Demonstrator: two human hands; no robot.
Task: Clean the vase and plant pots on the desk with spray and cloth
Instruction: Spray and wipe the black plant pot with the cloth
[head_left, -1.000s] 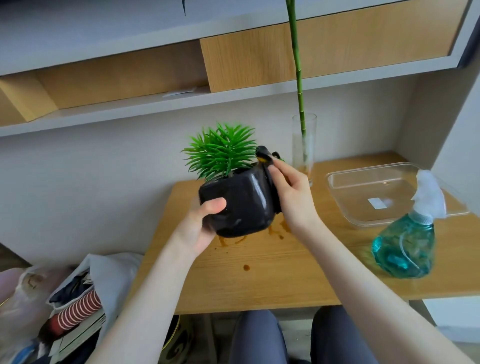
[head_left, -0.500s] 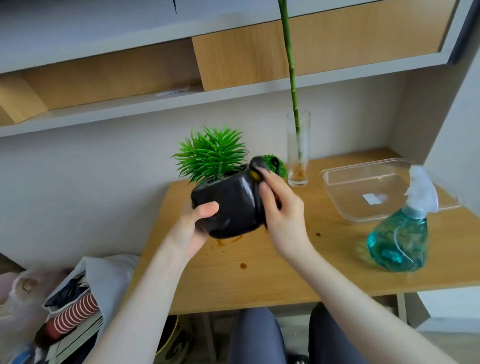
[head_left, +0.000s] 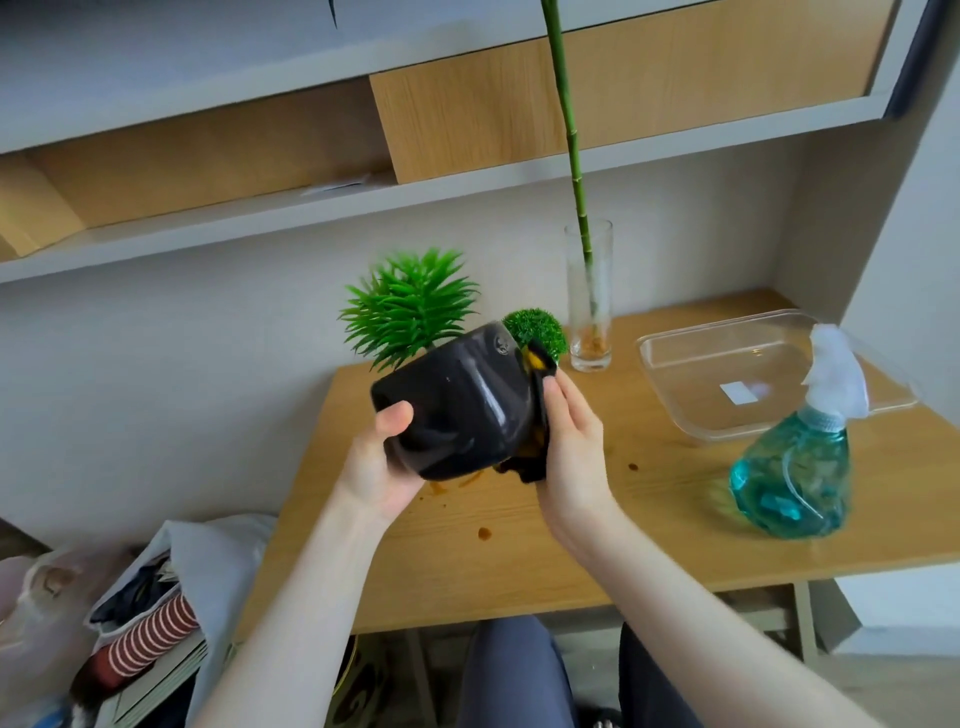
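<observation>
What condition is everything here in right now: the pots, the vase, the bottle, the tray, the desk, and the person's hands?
Black pot: lifted, tilted, held.
Left hand: grips pot's base.
Right hand: presses cloth against pot.
Small round plant: mostly hidden behind pot.
Glass vase: upright, holding green stalk.
Spray bottle: upright, untouched.
Clear tray: on desk.
Desk: brown spots.

Pot (head_left: 457, 410) held above desk (head_left: 519, 545), vase (head_left: 589, 296) behind, tray (head_left: 675, 410) right, spray bottle (head_left: 795, 467) perhaps touching tray's front.
</observation>
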